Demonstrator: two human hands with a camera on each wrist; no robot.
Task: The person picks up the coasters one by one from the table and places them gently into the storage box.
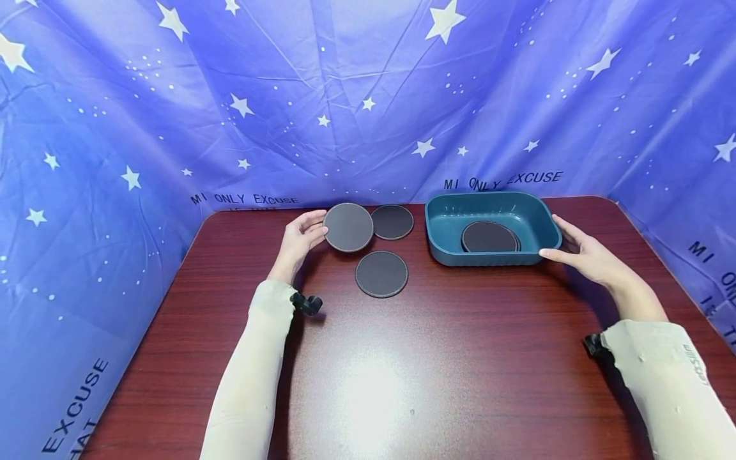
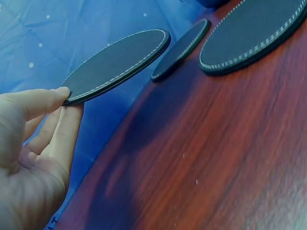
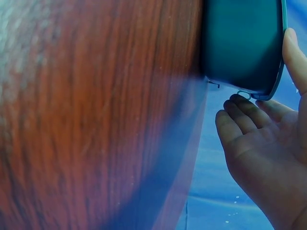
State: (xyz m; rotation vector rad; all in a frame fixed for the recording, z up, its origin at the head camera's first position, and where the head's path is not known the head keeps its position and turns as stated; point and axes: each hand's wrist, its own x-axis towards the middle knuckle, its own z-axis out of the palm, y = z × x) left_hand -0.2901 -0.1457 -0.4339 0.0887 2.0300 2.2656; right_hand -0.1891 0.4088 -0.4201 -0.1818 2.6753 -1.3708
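Observation:
My left hand (image 1: 298, 241) pinches a round black coaster (image 1: 348, 227) by its left edge, thumb on top and fingers beneath. In the left wrist view that coaster (image 2: 117, 67) is tilted and raised off the table. Two more stitched coasters lie flat nearby: one farther back (image 1: 393, 222) and one closer to me (image 1: 382, 274). At the right stands a teal plastic bin (image 1: 494, 258) with overlapping dark coasters (image 1: 490, 237) inside. My right hand (image 1: 589, 255) holds the bin's right end, its thumb at the front corner of the rim and its fingers along the end wall.
All of it stands on a glossy reddish-brown wooden table (image 1: 460, 358). A blue curtain (image 1: 276, 115) with white stars hangs right behind the far edge and along both sides. Small black devices sit at the left wrist (image 1: 307, 304) and the right wrist (image 1: 595, 345).

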